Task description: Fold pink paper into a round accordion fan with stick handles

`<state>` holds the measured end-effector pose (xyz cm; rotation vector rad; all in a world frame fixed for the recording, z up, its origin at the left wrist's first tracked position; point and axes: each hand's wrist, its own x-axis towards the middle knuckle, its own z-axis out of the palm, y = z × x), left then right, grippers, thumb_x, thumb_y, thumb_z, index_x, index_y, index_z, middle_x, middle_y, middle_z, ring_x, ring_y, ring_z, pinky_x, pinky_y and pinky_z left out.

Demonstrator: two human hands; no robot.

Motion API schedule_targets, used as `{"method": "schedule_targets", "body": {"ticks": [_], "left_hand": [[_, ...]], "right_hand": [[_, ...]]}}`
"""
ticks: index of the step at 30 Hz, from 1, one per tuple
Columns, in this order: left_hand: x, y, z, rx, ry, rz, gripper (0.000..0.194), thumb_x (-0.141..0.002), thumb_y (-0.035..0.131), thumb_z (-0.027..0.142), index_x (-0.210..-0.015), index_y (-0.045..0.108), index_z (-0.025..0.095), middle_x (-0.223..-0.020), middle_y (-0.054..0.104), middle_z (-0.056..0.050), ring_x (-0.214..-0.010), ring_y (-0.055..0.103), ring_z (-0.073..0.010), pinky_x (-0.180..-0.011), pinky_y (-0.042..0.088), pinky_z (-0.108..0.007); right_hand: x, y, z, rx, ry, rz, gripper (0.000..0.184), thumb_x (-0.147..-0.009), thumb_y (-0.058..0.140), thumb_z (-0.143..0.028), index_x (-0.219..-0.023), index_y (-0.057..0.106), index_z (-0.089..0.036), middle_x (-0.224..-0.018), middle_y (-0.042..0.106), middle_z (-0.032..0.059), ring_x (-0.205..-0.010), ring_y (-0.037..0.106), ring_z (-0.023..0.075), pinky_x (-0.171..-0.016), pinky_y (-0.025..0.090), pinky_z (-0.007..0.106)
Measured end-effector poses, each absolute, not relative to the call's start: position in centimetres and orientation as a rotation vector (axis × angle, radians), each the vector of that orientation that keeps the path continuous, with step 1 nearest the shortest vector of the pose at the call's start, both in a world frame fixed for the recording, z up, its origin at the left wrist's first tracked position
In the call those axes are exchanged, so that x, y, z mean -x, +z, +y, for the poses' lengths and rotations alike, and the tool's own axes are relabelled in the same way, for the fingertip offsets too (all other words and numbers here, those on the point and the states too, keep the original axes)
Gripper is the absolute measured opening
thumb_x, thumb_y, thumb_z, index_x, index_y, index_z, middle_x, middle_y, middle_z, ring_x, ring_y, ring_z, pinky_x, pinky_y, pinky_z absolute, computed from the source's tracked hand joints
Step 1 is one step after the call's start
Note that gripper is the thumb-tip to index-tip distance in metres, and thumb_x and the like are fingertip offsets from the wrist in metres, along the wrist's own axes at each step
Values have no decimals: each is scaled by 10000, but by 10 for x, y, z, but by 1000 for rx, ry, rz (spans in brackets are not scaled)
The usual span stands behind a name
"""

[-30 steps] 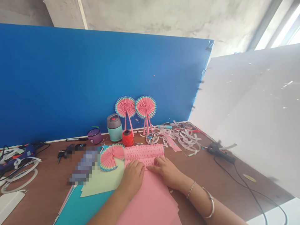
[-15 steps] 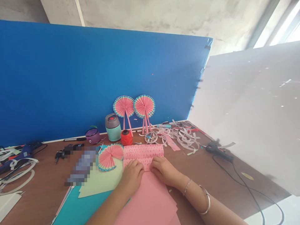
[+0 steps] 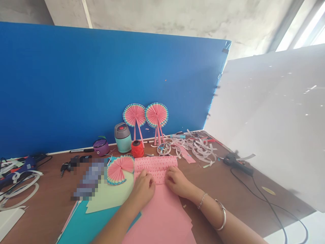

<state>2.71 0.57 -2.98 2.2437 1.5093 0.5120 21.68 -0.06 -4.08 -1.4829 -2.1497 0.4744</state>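
Note:
My left hand and my right hand lie side by side on a pink paper sheet, fingers curled and pinching its pleated far end, which has a dashed pattern. A half-open pink pleated fan lies just left of my left hand on a pale green sheet. A teal sheet lies under them. My right wrist wears a bracelet and a bangle.
Two finished pink fans lean on the blue board. A teal jar, red thread spool and purple pot stand behind. Paper strips and a glue gun with cord lie right; tape rings left.
Both hands have slid a little farther up the pink sheet, pressing another fold into its pleated end. The view shifted slightly left.

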Motion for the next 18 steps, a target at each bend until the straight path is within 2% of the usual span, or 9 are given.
{"method": "schedule_targets", "body": {"ticks": [3, 6, 9, 14, 18], "left_hand": [[-28, -31, 7, -2262, 486, 1536, 159, -792, 417, 116, -697, 528, 178, -872, 519, -56, -813, 538, -169, -728, 415, -278], [-28, -29, 5, -2314, 485, 1540, 131, -784, 444, 121, -802, 559, 182, -897, 536, -51, -839, 532, -181, -741, 401, -300], [-29, -25, 0, -2424, 510, 1453, 244, -811, 430, 110, -926, 610, 228, -967, 557, -47, -944, 512, -199, -791, 376, -332], [-30, -25, -5, -2621, 435, 1233, 441, -808, 403, 48, -1054, 658, 309, -1163, 543, -60, -1098, 434, -233, -874, 340, -397], [-23, -22, -5, -2684, 361, 1260, 429, -786, 413, 46, -1034, 676, 277, -1132, 565, -85, -1074, 435, -251, -853, 347, -417]], "right_hand": [[-215, -40, 1, 1618, 491, -2103, 116, -704, 535, -94, -617, 503, -164, -854, 548, 47, -848, 490, 178, -747, 359, 280], [-213, -36, 1, 1768, 460, -2055, 86, -692, 576, -146, -637, 514, -166, -873, 555, 43, -875, 486, 194, -738, 333, 289], [-212, -32, -1, 1830, 424, -2027, 90, -695, 612, -207, -720, 534, -171, -902, 556, 40, -889, 482, 204, -729, 321, 293], [-222, -29, -1, 1982, 363, -1992, 285, -666, 688, -396, -810, 551, -191, -945, 543, 58, -921, 484, 243, -730, 340, 327], [-247, -31, 2, 2152, 323, -1941, 407, -606, 718, -529, -783, 550, -202, -959, 537, 87, -974, 487, 299, -741, 366, 369]]}}
